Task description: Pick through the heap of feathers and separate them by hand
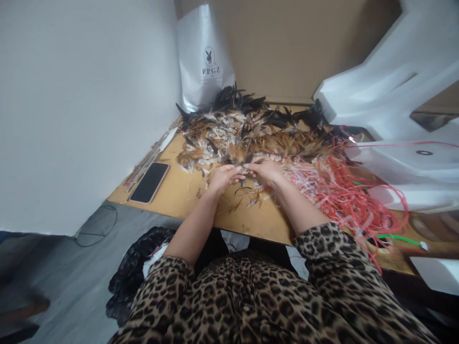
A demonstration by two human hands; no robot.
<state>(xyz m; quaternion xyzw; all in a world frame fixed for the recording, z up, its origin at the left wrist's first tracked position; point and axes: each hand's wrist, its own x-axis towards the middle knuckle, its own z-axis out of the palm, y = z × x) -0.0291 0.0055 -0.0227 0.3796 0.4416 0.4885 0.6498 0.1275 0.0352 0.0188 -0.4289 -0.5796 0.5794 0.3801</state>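
Note:
My left hand (225, 176) and my right hand (263, 171) meet over the near part of the table (186, 191), fingertips pinched close together. Between them is a small bunch of feathers (238, 154), brown with dark tips, pointing away from me. Both hands appear closed on it, though its lower end is mostly covered by my fingers. Just beyond lies a wide heap of brown, white and black feathers (287, 142). A few loose feathers (251, 195) are scattered on the tabletop below my hands.
A phone (149, 182) lies at the table's left edge, beside thin sticks (147, 160). Tangled pink-red plastic strips (344, 191) spread on the right, near white moulded pieces (394, 167). A silver bag (204, 57) stands at the back. A black plastic bag (132, 272) sits on the floor.

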